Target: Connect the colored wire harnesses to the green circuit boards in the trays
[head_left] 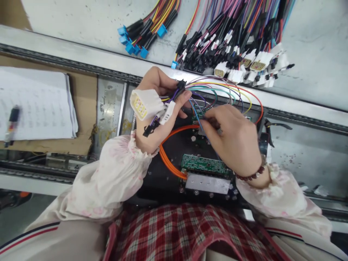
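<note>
My left hand (159,94) is closed around a bundle of coloured wires (217,90), with a white connector (145,103) and smaller white and black plugs hanging over its palm. My right hand (233,139) pinches a thin blue wire (196,116) just above a small green board on a black housing (168,170). A long green circuit board (203,165) with a metal plate (208,184) below it lies in the housing. Thick orange cables (168,157) loop from that board toward my left wrist.
Piles of wire harnesses lie beyond the metal rail (81,59): one with blue plugs (136,43), one with white and black plugs (244,61). A paper stack (38,105) with a pen (11,125) sits on cardboard at left. Black pliers (274,127) lie right of the housing.
</note>
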Action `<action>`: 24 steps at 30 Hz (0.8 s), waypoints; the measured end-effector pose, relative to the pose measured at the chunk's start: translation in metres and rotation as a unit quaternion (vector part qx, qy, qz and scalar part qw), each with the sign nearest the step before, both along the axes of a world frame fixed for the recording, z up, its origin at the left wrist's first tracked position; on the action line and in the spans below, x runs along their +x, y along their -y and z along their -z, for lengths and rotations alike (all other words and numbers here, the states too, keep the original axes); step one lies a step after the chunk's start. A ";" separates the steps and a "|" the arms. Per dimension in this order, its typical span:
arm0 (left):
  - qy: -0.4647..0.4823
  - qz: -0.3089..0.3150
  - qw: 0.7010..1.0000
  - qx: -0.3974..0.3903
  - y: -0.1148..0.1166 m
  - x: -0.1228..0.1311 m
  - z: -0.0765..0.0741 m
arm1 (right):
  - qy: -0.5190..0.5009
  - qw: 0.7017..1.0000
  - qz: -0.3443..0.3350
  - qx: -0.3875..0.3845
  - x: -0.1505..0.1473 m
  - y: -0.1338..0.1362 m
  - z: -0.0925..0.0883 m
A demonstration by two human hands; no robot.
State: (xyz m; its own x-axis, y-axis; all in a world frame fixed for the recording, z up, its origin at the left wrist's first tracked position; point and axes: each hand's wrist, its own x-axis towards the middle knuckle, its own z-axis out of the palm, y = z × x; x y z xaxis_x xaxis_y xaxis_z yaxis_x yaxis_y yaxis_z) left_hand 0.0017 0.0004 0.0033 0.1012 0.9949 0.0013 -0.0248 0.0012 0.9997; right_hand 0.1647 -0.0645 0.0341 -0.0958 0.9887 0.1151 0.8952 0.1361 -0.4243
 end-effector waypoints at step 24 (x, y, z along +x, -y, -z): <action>-0.083 0.011 0.990 0.113 0.000 0.002 0.009 | 0.034 0.995 0.097 0.014 0.039 0.009 0.019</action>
